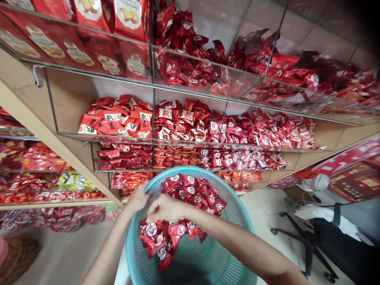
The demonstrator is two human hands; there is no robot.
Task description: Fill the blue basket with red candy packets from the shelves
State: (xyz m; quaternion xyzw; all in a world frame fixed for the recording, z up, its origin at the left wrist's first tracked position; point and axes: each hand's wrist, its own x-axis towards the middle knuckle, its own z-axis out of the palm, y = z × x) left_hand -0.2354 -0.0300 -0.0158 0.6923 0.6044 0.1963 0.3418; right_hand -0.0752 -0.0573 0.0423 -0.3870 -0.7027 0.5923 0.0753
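A round turquoise plastic basket (237,241) with perforated sides stands right in front of me. Small red wrapped packets (208,198) with white round labels are heaped along its far and left sides. My left hand (140,198) grips the basket's upper left rim, its fingers mostly hidden behind the edge. Reaching across the inside, my right hand (166,208) is closed, with fingers curled just above the packets at the left. Whatever sits between those fingertips is hidden. Part of the basket's bottom shows dark nearer to me.
Shelves with clear front panels (190,140) hold rows of red packets (118,118) beyond the basket. Larger red bags (129,16) stand at upper left. Yellow packets (75,181) lie in the left rack. At right is a black office chair (311,237); a woven basket (19,257) sits lower left.
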